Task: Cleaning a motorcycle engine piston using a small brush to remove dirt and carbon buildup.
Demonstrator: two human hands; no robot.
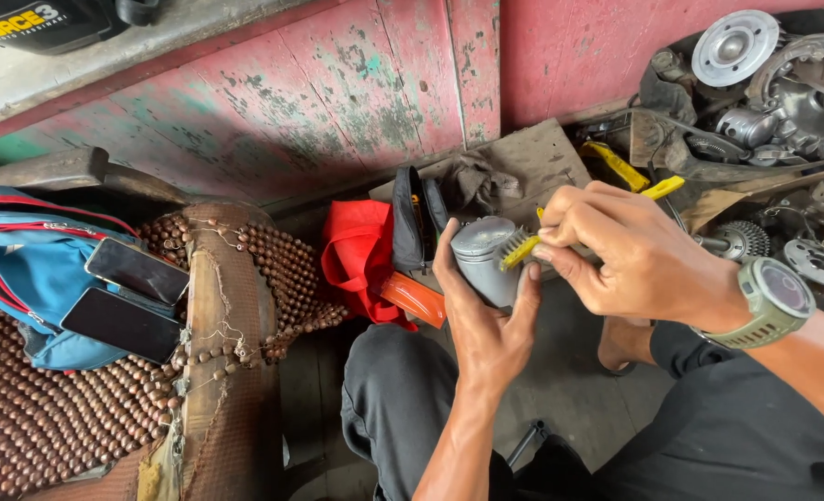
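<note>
- While the grey metal piston (482, 258) is cupped in the left hand (486, 320), its crown is turned away from the palm and its skirt is wrapped by the fingers (526, 299), with the thumb pressed on the far side.
- A yellow brush (523, 245) is pinched by the right hand (627, 255); the fingertips (549, 250) are closed narrowly on the handle, just behind the bristles.
- The bristles are laid against the upper edge of the piston, just above the left fingertips, so short strokes away from those fingertips are judged safer.
- The piston should probably be turned a little between strokes, so that each part of the rim is brought under the bristles.
- The grip of the left hand is best kept low on the skirt, below the brushed band, so that the fingers are not scrubbed.
- A red cloth (356, 255) lies beyond the left thumb, and metal engine parts (765, 83) are piled beyond the right knuckles.
</note>
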